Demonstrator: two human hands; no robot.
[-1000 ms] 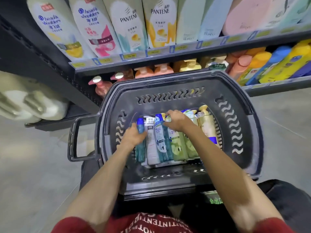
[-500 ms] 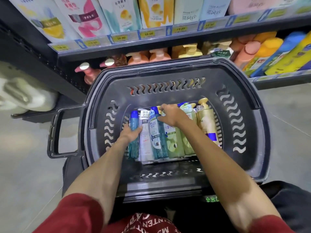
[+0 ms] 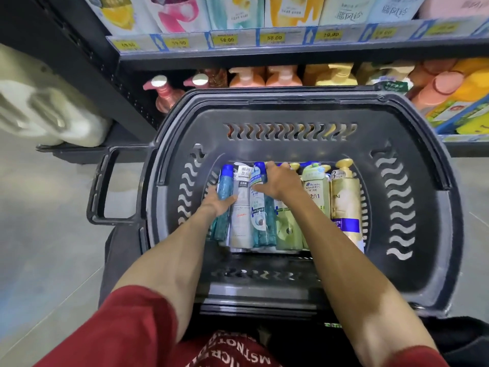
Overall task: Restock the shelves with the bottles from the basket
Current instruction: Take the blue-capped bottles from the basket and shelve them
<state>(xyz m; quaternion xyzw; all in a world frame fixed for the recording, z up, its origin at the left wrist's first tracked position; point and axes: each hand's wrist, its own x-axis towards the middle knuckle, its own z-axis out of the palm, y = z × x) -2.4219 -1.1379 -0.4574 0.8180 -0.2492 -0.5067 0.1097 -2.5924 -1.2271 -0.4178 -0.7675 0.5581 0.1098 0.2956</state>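
A dark grey basket (image 3: 428, 213) stands in front of me, and several bottles lie side by side on its floor. My left hand (image 3: 218, 202) wraps around a slim blue-capped teal bottle (image 3: 225, 181) at the left end of the row. Beside it lies a white bottle (image 3: 241, 215). My right hand (image 3: 277, 180) is closed over the upper part of a teal bottle with a blue cap (image 3: 260, 221). To the right lie a green bottle (image 3: 287, 229), a pale green Head & Shoulders bottle (image 3: 315, 189) and a gold pump bottle (image 3: 345, 205).
Behind the basket a black shelf (image 3: 264, 56) carries price tags; pink, peach and yellow pump bottles (image 3: 247, 76) stand beneath it. Large refill packs stand on top of that shelf. A white jug (image 3: 50, 112) sits at the left. Grey floor lies on both sides.
The view has tilted down and drawn nearer to the basket. My right hand slid left onto the blue-capped teal bottle. My left hand stays on the slim teal bottle.
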